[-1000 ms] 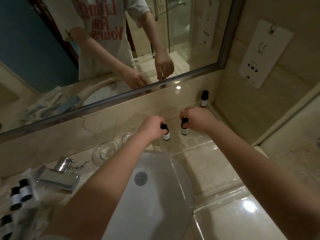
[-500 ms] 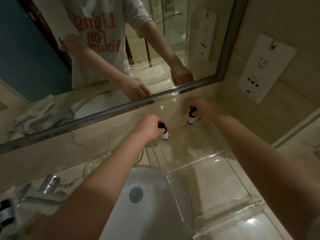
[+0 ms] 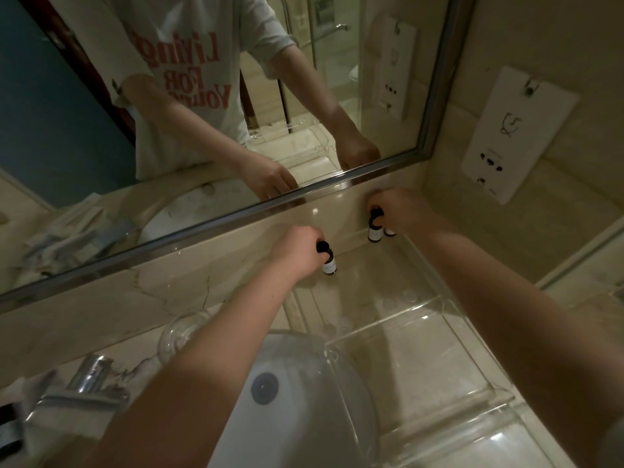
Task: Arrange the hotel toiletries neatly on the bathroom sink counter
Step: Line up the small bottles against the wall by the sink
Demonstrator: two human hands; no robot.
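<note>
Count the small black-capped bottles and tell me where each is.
3. First bottle in the left hand; second bottle gripped by the right hand in the back corner; third bottle right beside it, partly hidden. Blurred dark items at the lower-left edge may be more.

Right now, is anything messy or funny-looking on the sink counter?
Yes: a crumpled white heap lies beside the faucet, untidy compared with the upright toiletry bottles near the mirror wall. Nothing looks spilled.

Both bare forearms extended forward, the right reaching farther. Left hand [image 3: 299, 251] knuckles up, fingers curled round a bottle [image 3: 329, 265]; right hand [image 3: 401, 211] likewise grips a second bottle [image 3: 374, 232] by its top.
</note>
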